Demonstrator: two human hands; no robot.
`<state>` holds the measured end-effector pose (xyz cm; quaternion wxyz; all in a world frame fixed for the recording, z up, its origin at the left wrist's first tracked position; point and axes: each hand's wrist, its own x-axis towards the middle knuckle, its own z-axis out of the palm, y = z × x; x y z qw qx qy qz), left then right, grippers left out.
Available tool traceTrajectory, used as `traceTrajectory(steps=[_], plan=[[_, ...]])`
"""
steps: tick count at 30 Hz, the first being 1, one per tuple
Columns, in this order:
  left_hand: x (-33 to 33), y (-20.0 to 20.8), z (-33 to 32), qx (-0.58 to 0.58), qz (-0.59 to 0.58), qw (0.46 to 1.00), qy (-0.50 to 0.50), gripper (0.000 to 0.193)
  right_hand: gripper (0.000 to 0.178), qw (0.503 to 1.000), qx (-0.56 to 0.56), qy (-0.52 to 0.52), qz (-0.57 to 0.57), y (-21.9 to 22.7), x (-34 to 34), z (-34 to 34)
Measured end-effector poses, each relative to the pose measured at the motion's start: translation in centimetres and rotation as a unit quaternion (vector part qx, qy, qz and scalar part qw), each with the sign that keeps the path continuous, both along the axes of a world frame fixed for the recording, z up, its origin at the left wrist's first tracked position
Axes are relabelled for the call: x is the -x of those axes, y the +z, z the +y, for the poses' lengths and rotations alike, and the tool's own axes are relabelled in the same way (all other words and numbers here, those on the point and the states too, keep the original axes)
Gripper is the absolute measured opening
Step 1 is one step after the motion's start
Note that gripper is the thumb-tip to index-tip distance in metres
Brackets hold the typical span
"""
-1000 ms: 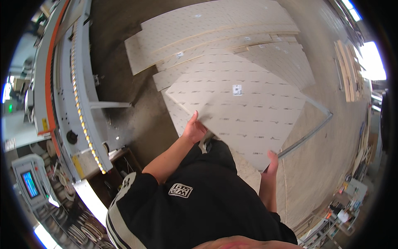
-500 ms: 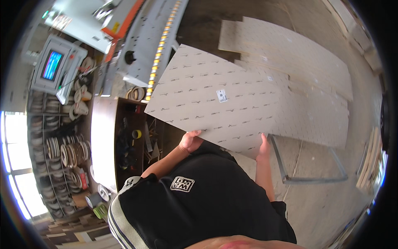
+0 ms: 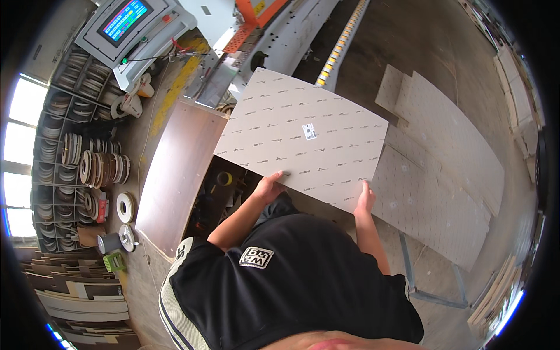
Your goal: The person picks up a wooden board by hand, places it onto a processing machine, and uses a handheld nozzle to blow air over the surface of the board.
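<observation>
A large rectangular panel [image 3: 297, 157], covered with light beige printed film, is held out in front of my body. Its near edge rests in both hands. My left hand [image 3: 269, 188] grips that edge near its left part, thumb on top and fingers hidden underneath. Close to the near right corner, my right hand [image 3: 364, 198] clasps the board with its thumb upright along the side. A small white label [image 3: 309, 132] is stuck near the middle of the panel's upper face.
Beyond the panel stands a long machine with an orange part [image 3: 262, 13], a roller rail [image 3: 343, 44] and a control screen [image 3: 124, 20]. A wooden cabinet [image 3: 178, 169] is at left, near racks of edge-band rolls [image 3: 96, 169]. Stacked panels [image 3: 431, 198] lie right on a metal frame [image 3: 434, 298].
My body has turned left with the panel in both hands. The panel now lies apart from the stack on the right, and the machine and cabinet appear shifted within view.
</observation>
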<state>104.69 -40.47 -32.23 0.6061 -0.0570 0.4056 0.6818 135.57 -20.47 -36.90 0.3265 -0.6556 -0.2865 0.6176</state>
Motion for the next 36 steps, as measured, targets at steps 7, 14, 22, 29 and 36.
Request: traceTrajectory(steps=[7,14,22,29,36], plan=[[16.2,-0.6,0.2,0.082,-0.004,0.989,-0.120,0.048,0.051,0.998,-0.032,0.055,0.009,3.4,16.0,2.4],[34.4,3.4,3.6,0.050,0.344,0.927,-0.144,0.032,0.057,0.981,-0.041,0.187,-0.037,1.9,19.5,4.7],[64.2,2.1,13.3,0.260,0.537,0.742,0.305,0.047,0.059,0.948,-0.005,0.286,-0.140,4.2,19.2,4.6],[69.9,0.9,16.1,0.193,0.465,0.823,0.261,0.029,0.036,0.941,0.047,0.299,-0.152,6.6,19.7,3.4],[65.8,10.4,7.6,0.175,0.797,0.434,0.382,0.016,0.027,0.940,0.024,0.316,-0.128,6.1,18.8,3.2]])
